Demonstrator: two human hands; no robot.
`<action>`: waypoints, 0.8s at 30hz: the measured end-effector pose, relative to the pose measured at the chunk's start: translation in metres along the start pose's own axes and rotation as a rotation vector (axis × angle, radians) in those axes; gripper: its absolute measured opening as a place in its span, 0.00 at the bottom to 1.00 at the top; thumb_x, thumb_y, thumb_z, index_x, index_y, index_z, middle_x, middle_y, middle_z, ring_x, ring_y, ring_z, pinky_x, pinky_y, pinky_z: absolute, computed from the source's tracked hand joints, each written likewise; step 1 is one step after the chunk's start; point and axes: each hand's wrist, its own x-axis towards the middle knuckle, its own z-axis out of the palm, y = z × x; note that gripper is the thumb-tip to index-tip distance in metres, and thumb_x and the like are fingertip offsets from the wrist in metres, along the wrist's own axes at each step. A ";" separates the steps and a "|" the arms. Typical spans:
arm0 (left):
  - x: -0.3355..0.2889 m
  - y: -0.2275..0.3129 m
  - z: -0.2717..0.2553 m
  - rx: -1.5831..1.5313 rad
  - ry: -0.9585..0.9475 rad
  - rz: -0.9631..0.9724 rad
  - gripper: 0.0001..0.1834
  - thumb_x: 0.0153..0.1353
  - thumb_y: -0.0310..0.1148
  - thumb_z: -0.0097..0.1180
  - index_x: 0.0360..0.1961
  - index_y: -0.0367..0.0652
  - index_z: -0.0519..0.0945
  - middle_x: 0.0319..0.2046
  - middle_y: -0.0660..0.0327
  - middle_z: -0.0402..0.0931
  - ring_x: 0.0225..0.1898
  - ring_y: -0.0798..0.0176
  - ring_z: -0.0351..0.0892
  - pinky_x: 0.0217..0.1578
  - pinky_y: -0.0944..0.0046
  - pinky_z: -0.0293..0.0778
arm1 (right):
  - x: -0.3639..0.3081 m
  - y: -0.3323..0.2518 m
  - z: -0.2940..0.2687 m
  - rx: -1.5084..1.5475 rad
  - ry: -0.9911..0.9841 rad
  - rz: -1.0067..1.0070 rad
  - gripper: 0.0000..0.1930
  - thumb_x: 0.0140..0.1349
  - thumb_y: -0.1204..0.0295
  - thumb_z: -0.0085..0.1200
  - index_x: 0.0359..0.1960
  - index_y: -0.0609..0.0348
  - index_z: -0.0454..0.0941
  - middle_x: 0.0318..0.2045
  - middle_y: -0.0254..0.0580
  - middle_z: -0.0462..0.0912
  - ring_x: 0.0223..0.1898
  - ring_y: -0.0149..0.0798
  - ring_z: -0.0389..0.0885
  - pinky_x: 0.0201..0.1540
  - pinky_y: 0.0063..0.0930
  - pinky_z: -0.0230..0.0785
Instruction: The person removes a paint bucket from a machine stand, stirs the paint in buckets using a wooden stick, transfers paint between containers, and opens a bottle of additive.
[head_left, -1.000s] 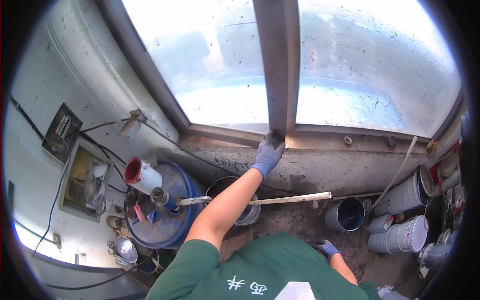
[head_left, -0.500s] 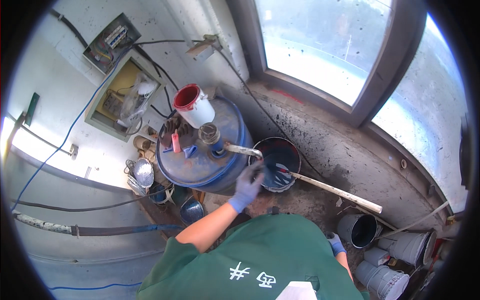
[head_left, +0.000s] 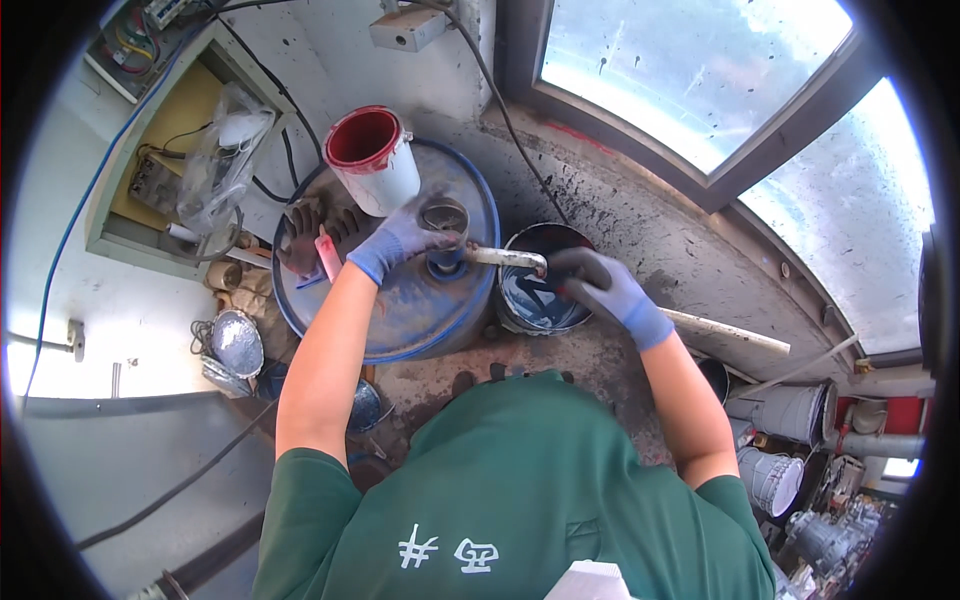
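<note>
A hand pump (head_left: 446,222) with a dark round head stands on top of a blue drum (head_left: 420,320). My left hand (head_left: 412,232), in a blue-grey glove, is wrapped round the pump's head. From the pump a pale, stained spout (head_left: 505,257) reaches right over a dark bucket (head_left: 540,315) with dark, glossy liquid in it. Beside the spout's bent end is my right hand (head_left: 605,287), gloved too, its fingers curled and smeared by motion above the bucket. A pale pole (head_left: 735,332) runs out from behind this hand; whether I grip it is hidden.
A white pail (head_left: 385,180) with a red inside stands on the drum, near dark gloves (head_left: 310,235) and a pink bottle (head_left: 327,255). An open electrical box (head_left: 125,225) hangs at left. Several buckets (head_left: 785,410) lie at right. A window (head_left: 690,80) is at the far side.
My left hand has moved left from beside the spout's end onto the pump's head. My right hand has come up from my side to over the bucket. The view has shifted closer to the drum.
</note>
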 end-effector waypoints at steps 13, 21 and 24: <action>-0.048 0.010 0.025 0.100 0.189 0.093 0.47 0.52 0.37 0.78 0.69 0.41 0.65 0.61 0.50 0.75 0.62 0.53 0.78 0.63 0.56 0.74 | 0.128 -0.070 0.093 -0.387 -0.086 -0.305 0.21 0.66 0.64 0.57 0.58 0.61 0.77 0.49 0.55 0.85 0.50 0.54 0.85 0.54 0.41 0.76; -0.052 0.017 0.019 0.151 0.180 0.278 0.47 0.49 0.45 0.76 0.70 0.51 0.68 0.60 0.46 0.73 0.61 0.42 0.75 0.62 0.50 0.73 | 0.126 -0.168 0.049 -0.236 0.037 -0.125 0.10 0.65 0.71 0.59 0.43 0.65 0.84 0.37 0.43 0.87 0.38 0.32 0.85 0.44 0.27 0.79; -0.056 0.017 0.020 0.170 0.141 0.277 0.46 0.51 0.44 0.75 0.70 0.50 0.69 0.60 0.47 0.72 0.63 0.41 0.72 0.64 0.50 0.71 | 0.105 -0.233 0.004 -0.223 0.116 -0.238 0.15 0.66 0.75 0.57 0.54 0.59 0.83 0.36 0.38 0.87 0.33 0.28 0.82 0.36 0.23 0.78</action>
